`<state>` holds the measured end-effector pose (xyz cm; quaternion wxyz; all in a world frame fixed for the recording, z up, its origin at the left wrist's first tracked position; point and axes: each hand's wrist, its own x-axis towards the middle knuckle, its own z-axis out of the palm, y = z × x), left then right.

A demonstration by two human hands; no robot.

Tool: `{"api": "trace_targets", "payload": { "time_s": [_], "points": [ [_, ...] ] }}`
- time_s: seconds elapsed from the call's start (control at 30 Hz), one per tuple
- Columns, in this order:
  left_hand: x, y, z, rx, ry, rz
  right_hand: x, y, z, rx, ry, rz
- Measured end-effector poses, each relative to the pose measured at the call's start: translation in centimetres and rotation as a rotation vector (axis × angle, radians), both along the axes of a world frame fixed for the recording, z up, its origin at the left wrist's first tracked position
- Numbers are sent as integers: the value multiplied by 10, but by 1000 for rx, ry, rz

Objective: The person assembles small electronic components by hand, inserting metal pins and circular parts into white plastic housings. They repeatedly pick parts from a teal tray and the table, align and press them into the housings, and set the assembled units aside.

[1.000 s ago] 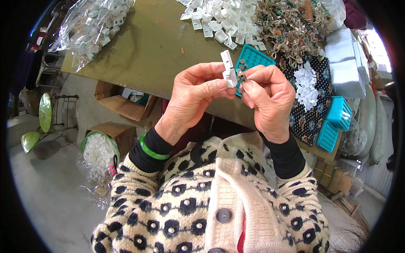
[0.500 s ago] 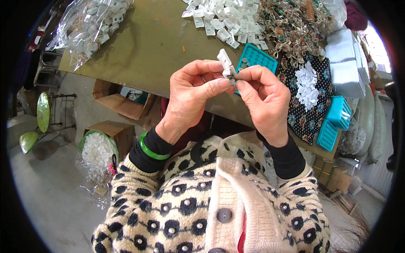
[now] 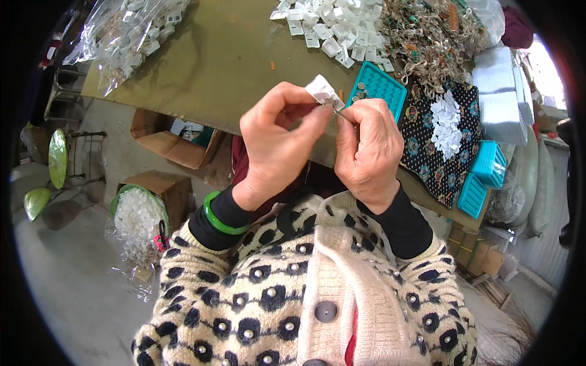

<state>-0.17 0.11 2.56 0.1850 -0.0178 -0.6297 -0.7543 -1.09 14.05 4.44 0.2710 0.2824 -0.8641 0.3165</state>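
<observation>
Between the thumb and fingers of my left hand is a small white plastic case, tilted, its broad face turned up. My right hand pinches at the case's lower right end. Whatever its fingertips grip there is too small to make out. Just beyond my right hand lies a teal tray with a few small round metallic pieces in its near left part. A heap of similar white cases spreads over the far side of the table.
A tangle of wired parts lies at the far right. White chips sit on a patterned cloth. Stacked teal trays stand at the table's right edge. A clear bag of parts lies far left; a cardboard box is below the table edge.
The white case has turned from edge-on to showing its broad face. My right hand has shifted slightly left and its fingers have curled in more. My left hand keeps hold of the case.
</observation>
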Motion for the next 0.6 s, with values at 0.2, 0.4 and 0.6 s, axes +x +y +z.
{"api": "trace_targets", "payload": {
  "time_s": [0.2,0.4,0.6],
  "points": [
    [1,-3,3,77,-99,8,-3,-2,-7,27,13,-7],
    [0,-19,6,816,-526,-401,7,-6,0,-175,-326,-17],
    [-1,-20,10,809,-513,-413,4,1,7,-645,-966,55]
  ]
}}
